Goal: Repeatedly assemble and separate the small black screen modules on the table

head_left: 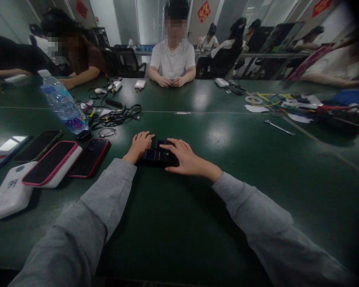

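Two small black box-shaped devices with little screens lie side by side on the green table in front of me, the nearer black device (pixel 156 158) and the farther black device (pixel 162 144). My left hand (pixel 140 146) is against their left ends, its fingers pointing forward and its thumb mostly hidden. From the right, my right hand (pixel 184 158) grips their right ends, with its fingers over the top and its thumb low at the near side. The hands cover both ends of the devices, so their full outline is hidden.
Left are several phones, including a red-edged phone (pixel 89 158), a white case marked 39 (pixel 13 191), a tilted water bottle (pixel 66 105) and black cables (pixel 122 115). Right are a wrench (pixel 279 127) and tangled wires (pixel 290 101). A person (pixel 172 59) sits opposite.
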`<action>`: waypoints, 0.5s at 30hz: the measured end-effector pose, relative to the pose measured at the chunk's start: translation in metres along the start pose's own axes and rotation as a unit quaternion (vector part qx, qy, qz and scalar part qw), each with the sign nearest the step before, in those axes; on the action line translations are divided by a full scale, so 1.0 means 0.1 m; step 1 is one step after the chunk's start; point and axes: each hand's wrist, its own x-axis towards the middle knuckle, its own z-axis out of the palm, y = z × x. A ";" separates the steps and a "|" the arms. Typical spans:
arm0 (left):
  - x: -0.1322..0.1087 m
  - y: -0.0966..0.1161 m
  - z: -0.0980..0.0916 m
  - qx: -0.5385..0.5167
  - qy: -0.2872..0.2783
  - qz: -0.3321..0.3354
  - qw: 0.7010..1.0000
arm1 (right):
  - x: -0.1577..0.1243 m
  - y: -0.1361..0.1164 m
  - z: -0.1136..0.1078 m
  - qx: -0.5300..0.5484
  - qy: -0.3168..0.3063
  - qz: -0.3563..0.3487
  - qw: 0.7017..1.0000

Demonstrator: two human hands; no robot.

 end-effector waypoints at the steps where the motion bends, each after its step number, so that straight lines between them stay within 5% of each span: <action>1: -0.01 0.00 -0.01 -0.001 0.000 -0.001 1.000 | 0.01 -0.01 0.01 -0.014 0.008 0.000 1.000; 10: -0.07 -0.03 -0.08 -0.080 0.054 0.022 0.995 | 0.02 -0.03 0.06 -0.100 0.064 0.057 0.991; 15: -0.05 -0.07 -0.11 -0.177 0.157 -0.079 0.968 | 0.01 0.11 0.16 -0.187 0.171 0.195 0.947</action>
